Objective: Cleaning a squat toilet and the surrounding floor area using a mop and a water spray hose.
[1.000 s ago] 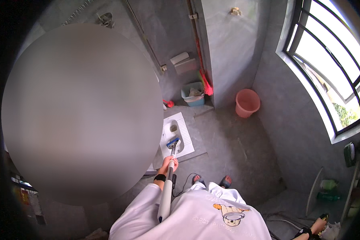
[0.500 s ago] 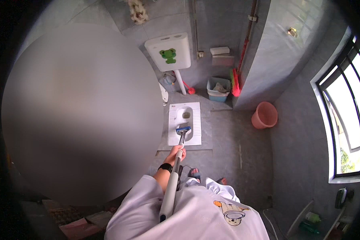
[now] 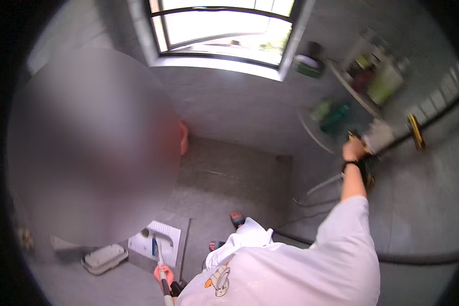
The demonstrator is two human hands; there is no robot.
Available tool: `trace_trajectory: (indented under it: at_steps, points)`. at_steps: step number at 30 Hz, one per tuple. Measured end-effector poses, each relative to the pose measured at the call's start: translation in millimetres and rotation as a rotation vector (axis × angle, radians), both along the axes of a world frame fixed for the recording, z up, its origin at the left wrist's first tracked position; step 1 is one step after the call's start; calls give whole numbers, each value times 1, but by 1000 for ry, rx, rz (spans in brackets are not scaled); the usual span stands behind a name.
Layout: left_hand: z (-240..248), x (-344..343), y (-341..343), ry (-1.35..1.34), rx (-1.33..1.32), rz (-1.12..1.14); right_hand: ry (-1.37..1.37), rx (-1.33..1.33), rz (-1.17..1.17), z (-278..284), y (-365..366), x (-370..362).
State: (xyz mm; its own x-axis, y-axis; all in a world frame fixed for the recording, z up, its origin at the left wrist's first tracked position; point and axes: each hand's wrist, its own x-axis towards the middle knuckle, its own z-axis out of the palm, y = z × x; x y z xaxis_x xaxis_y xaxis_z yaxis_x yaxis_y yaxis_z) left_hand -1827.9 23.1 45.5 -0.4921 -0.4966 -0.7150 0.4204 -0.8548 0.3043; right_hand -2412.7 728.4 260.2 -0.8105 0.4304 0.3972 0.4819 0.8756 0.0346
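Observation:
My left hand is closed around the grey-and-white pole of a long-handled brush. Its blue head rests over the basin of a white squat toilet set in the floor at the lower left. Stretched out to the right, my right hand has its fingers curled at a gold-coloured fitting by the wall. Blur keeps me from seeing exactly what those fingers grip. A whitish object sits just beside that hand.
Corner shelves with green bottles are by my right hand. Beneath the window runs a grey tiled wall. A hose lies at the right. A pink bucket and a pale grey box stand left, partly beside a blurred patch.
My view has swung to the right, from the toilet and cistern toward the window and shelves. My right arm now reaches out to the wall. The left hand still holds the brush pole.

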Motion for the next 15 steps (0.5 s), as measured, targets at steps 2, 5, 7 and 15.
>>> trace_trajectory:
  at_steps: [2, 5, 7, 15]
  points:
    - [1, -3, -10, -12, 226, 19, -114, -42, -176, 27, -8, 18]
    - [-14, -12, -16, -32, 238, -13, -112, 34, -253, 30, -4, 39]
    - [-18, -18, -13, 28, 246, -20, -124, 14, -249, 18, 8, 42]
    - [-31, -6, -23, 49, 211, -51, -217, -108, 67, -43, -80, 106]
